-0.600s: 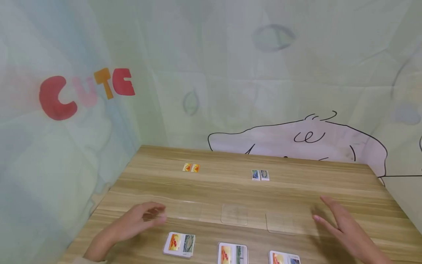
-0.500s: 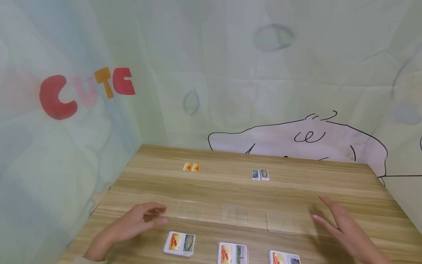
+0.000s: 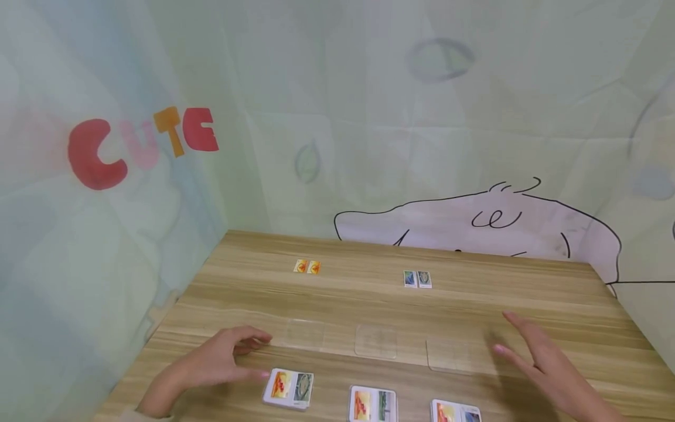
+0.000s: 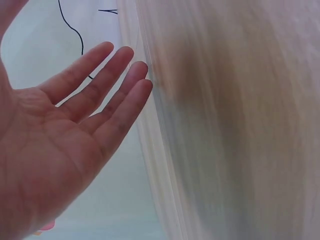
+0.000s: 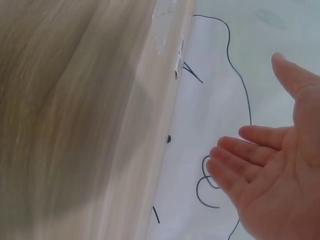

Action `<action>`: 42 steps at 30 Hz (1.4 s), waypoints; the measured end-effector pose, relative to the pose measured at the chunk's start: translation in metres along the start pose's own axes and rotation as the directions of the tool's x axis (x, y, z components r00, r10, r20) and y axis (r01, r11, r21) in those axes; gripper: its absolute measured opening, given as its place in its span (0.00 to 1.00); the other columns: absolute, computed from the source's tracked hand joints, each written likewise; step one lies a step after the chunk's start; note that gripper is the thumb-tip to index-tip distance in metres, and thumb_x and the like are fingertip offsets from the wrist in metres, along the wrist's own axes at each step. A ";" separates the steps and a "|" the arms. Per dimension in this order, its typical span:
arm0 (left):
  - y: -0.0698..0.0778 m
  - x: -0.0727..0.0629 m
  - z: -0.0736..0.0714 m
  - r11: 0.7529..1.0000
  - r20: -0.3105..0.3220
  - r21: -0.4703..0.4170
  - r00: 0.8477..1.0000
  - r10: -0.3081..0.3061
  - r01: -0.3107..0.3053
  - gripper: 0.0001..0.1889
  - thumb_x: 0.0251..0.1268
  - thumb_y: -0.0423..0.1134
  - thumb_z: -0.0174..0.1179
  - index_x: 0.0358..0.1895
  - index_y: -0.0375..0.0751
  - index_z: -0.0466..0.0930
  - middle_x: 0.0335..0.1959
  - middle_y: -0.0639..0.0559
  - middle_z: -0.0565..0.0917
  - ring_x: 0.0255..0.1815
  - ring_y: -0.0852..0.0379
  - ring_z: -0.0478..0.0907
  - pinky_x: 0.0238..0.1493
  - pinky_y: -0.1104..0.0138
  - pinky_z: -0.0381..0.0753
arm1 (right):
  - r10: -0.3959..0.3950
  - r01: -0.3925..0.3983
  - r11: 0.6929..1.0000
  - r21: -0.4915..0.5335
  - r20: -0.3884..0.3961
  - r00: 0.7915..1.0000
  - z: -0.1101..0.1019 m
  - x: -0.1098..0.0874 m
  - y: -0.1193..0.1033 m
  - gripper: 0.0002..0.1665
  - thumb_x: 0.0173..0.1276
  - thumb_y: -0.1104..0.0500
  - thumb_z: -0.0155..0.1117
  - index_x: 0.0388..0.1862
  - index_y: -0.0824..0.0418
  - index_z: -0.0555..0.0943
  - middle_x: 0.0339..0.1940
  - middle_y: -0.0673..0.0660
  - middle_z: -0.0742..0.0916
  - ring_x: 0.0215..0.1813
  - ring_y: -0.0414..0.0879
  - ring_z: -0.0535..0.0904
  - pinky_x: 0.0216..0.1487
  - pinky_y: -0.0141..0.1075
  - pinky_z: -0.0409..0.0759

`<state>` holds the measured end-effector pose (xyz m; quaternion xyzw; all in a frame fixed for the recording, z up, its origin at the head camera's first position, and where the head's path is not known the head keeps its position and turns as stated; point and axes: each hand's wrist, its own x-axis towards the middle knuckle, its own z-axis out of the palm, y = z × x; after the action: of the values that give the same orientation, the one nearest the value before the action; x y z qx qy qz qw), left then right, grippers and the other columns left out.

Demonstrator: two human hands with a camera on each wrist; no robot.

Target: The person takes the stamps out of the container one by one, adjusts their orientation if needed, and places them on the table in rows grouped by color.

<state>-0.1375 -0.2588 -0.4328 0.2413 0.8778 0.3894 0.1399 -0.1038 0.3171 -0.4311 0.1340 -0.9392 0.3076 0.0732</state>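
Observation:
In the head view my left hand [image 3: 216,357] hovers at the left, thumb tip beside the left card stack [image 3: 288,388]; I cannot tell if they touch. Its palm and loosely straight fingers [image 4: 107,82] hold nothing in the left wrist view. On the right, my right hand [image 3: 548,366] is over the table with thumb and forefinger apart, its palm bare in the right wrist view. Two more picture-card stacks lie near the front, a middle stack [image 3: 372,404] and a right stack [image 3: 456,411], both cut off by the frame.
Three clear plates lie in a row: a left plate [image 3: 304,335], a middle plate [image 3: 375,341] and a right plate [image 3: 448,356]. Farther back are two orange cards [image 3: 307,266] and two landscape cards [image 3: 417,279]. Printed cloth [image 3: 369,117] hangs behind the wooden table [image 3: 348,302].
My left hand has moved slightly right, its thumb dropping toward the left card stack. My right hand has shifted a little left. The cards and plates stay in place on the table.

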 end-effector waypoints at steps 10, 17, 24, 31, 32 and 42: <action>0.000 -0.002 0.005 0.995 0.021 -0.035 0.996 0.090 -0.089 0.37 0.50 0.51 0.77 0.60 0.34 0.75 0.57 0.46 0.81 0.57 0.43 0.78 0.58 0.56 0.77 | -0.005 0.005 1.000 0.000 0.014 1.000 0.001 0.000 -0.007 0.43 0.73 0.51 0.62 0.80 0.59 0.56 0.74 0.73 0.64 0.70 0.76 0.58 0.60 0.75 0.55; 0.003 -0.003 0.009 0.994 0.029 -0.008 0.993 0.110 -0.110 0.38 0.46 0.53 0.79 0.60 0.38 0.77 0.56 0.50 0.82 0.58 0.48 0.78 0.60 0.57 0.75 | -0.020 0.020 1.000 -0.001 0.016 1.000 0.004 0.001 -0.014 0.43 0.72 0.51 0.64 0.80 0.55 0.56 0.73 0.73 0.66 0.69 0.75 0.60 0.57 0.74 0.59; 0.006 -0.005 0.013 0.996 0.054 -0.011 0.995 0.089 -0.088 0.38 0.46 0.53 0.79 0.60 0.41 0.77 0.57 0.52 0.81 0.60 0.51 0.77 0.61 0.60 0.75 | -0.022 0.022 1.000 -0.010 0.030 0.999 0.006 0.003 -0.022 0.43 0.72 0.50 0.64 0.79 0.56 0.57 0.72 0.72 0.68 0.69 0.74 0.62 0.56 0.74 0.62; 0.005 -0.004 0.017 0.991 0.064 -0.014 0.989 0.136 -0.136 0.39 0.45 0.53 0.79 0.60 0.39 0.76 0.56 0.50 0.82 0.59 0.50 0.78 0.60 0.58 0.75 | -0.034 0.034 0.999 -0.006 0.038 0.999 0.008 0.006 -0.029 0.41 0.72 0.50 0.64 0.78 0.57 0.59 0.72 0.69 0.69 0.70 0.71 0.63 0.57 0.72 0.63; 0.005 -0.003 0.017 0.990 0.065 -0.018 0.988 0.143 -0.142 0.39 0.45 0.53 0.79 0.60 0.39 0.76 0.56 0.50 0.82 0.58 0.50 0.78 0.60 0.58 0.76 | -0.039 0.039 0.999 -0.004 0.039 0.999 0.008 0.007 -0.029 0.41 0.72 0.49 0.64 0.78 0.56 0.59 0.72 0.69 0.69 0.70 0.71 0.62 0.57 0.72 0.63; 0.005 -0.003 0.020 0.988 0.080 -0.035 0.985 0.150 -0.148 0.39 0.44 0.51 0.80 0.60 0.39 0.76 0.56 0.50 0.81 0.58 0.52 0.77 0.60 0.61 0.76 | -0.073 0.073 0.997 0.010 0.038 0.997 0.013 0.012 -0.036 0.40 0.71 0.50 0.65 0.77 0.55 0.62 0.73 0.65 0.70 0.71 0.67 0.63 0.60 0.68 0.64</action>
<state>-0.1253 -0.2453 -0.4423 0.3199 0.8452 0.4012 0.1498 -0.1051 0.2790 -0.4190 0.1745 -0.9336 0.3060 0.0658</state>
